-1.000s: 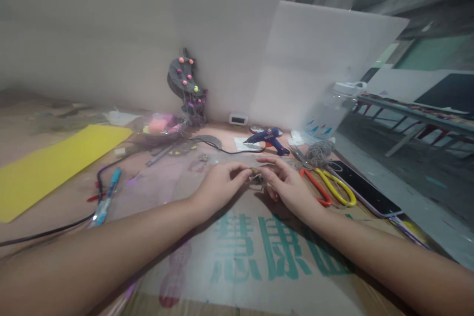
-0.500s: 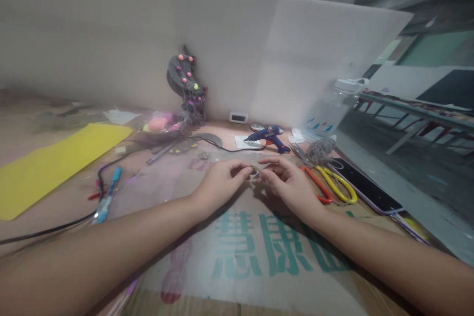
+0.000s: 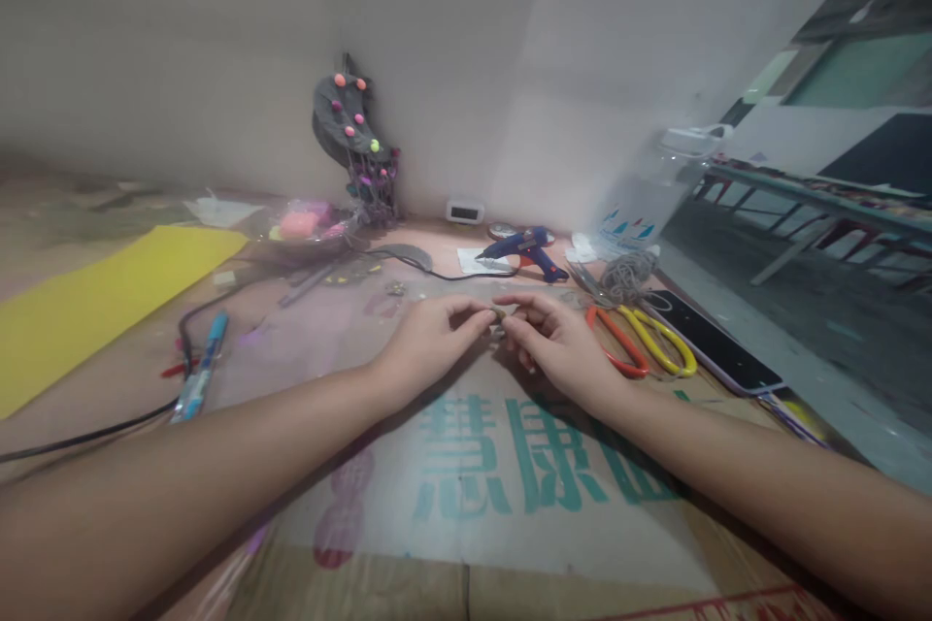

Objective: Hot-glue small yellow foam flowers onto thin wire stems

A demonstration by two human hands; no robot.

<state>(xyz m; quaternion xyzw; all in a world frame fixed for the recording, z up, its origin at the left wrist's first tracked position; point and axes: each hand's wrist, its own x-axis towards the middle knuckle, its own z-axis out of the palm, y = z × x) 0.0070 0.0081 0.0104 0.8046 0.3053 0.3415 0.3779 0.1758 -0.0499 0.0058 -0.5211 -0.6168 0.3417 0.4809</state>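
My left hand (image 3: 429, 340) is closed in a pinch, thumb against forefinger, on a small yellowish-grey piece (image 3: 499, 314). My right hand (image 3: 557, 338) meets it from the other side, its thumb and fingertips closed on the same piece. Fingers cover most of it, so its kind cannot be made out. Both hands are above a sheet with green printed characters (image 3: 466, 466). Just beyond them a blue glue gun (image 3: 520, 247) lies on a white paper (image 3: 470, 260). Scissors with orange and yellow handles (image 3: 659, 340) lie beside my right hand.
A grey crescent ornament with coloured balls (image 3: 342, 121) stands against the back board. To the left are yellow paper (image 3: 109, 310), a blue pen (image 3: 204, 369) and a black cable (image 3: 94, 437). Grey yarn (image 3: 627, 277), a bottle (image 3: 641, 194) and a phone (image 3: 714, 340) are at right.
The fingertips of my right hand have closed in on the small piece, nearer to my left fingertips. The whole scene sits slightly higher in view as the camera tilts down.
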